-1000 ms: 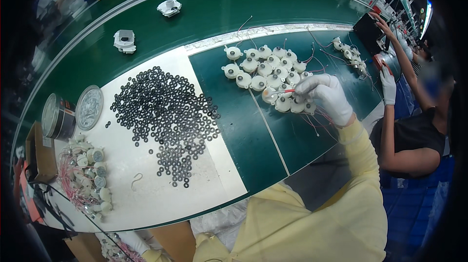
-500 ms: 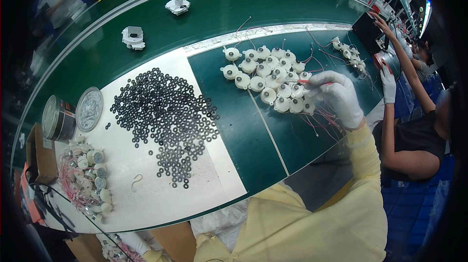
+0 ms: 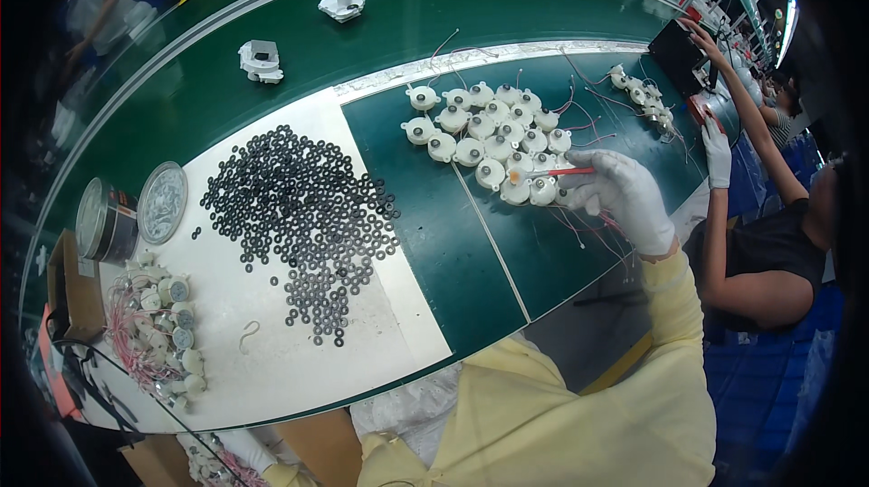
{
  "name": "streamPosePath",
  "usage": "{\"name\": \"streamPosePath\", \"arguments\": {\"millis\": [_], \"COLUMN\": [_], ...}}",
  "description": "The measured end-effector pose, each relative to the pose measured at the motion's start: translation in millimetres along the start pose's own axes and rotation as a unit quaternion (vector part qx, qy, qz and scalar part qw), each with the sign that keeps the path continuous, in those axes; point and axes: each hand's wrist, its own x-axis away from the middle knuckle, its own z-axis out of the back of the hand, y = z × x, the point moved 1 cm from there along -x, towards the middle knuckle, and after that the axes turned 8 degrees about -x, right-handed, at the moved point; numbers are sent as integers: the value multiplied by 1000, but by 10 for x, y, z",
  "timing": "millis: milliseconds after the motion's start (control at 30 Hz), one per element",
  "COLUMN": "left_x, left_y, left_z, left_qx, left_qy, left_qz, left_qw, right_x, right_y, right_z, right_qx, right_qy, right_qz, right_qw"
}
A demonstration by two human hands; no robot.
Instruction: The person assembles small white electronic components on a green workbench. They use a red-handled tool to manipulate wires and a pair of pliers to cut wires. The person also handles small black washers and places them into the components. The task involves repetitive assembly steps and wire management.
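Pinching the red-handled tool (image 3: 570, 171) in right fingers (image 3: 606, 164); best dabbed lightly, without nudging white housings (image 3: 490, 174); cannot tell finger state of left hand (image 3: 247, 449).

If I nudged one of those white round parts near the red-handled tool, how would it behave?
The white round parts would probably slide rather than roll, since they sit flat. Being packed so closely, neighbours might shift too. The thin wires are likely floppy, curling loosely over the green tabletop.

A loose, pale yellow long-sleeved top (image 3: 579, 410) is worn with white gloves (image 3: 641, 214).
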Motion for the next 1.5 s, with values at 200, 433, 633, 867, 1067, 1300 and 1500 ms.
{"name": "streamPosePath", "arguments": {"millis": [200, 433, 633, 867, 1067, 1300, 1500], "left_x": [40, 56, 22, 33, 66, 91, 39], "left_y": [97, -7, -62, 51, 105, 293, 32], "left_z": [79, 25, 15, 89, 148, 223, 85], "left_qx": [-3, 57, 32, 28, 20, 31, 21], "left_qy": [15, 60, 74, 9, 16, 5, 20], "left_qz": [-30, -36, -73, -35, -26, 5, -16], "left_qw": [999, 996, 994, 999, 999, 999, 999], "right_x": [-23, -16, 43, 77, 119, 57, 111], "right_y": [-14, 3, -26, -12, -76, -34, -75], "right_z": [-57, -2, -28, -10, -22, -75, 35], "right_qx": [29, 76, 147, 200, 159, 198, 211], "right_qy": [26, -12, -22, -28, -13, -54, -73], "right_qz": [-13, -5, 23, 64, 57, 85, 107], "right_qw": [999, 997, 989, 977, 985, 975, 969]}}
